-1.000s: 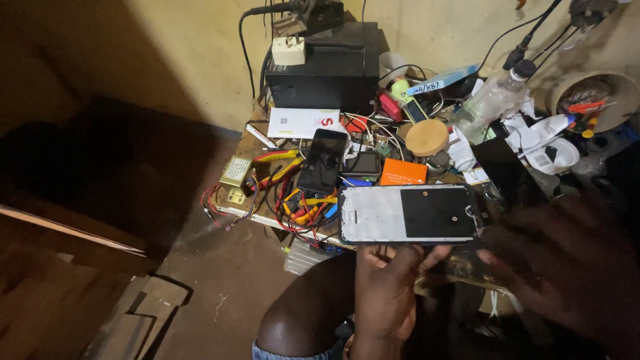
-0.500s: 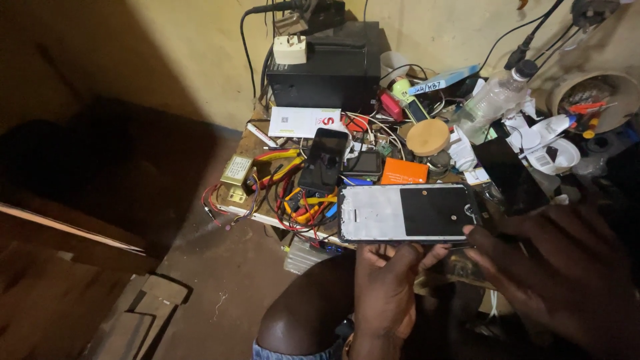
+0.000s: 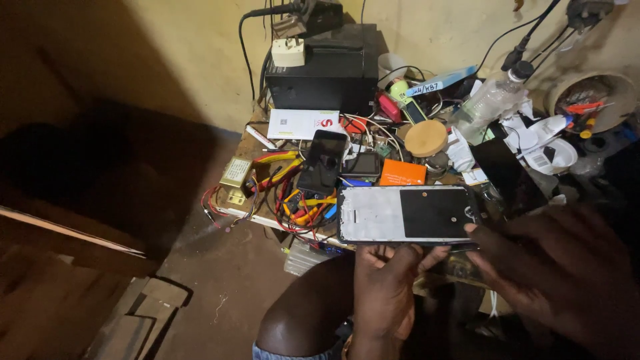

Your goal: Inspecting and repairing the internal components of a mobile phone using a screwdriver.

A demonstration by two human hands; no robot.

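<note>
Cluttered bench [image 3: 267, 220] behind held phone frame [image 3: 403, 213]

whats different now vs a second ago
The right hand has slid left toward the opened phone, its fingertips now at the right end. The left hand still holds the phone from below, in the same place. The cluttered workbench looks unchanged.

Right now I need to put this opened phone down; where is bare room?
The workbench is crowded from the black box to the wires. The left hand holds the opened phone. Only the dirt floor, between wooden planks and knee, shows bare.
</note>
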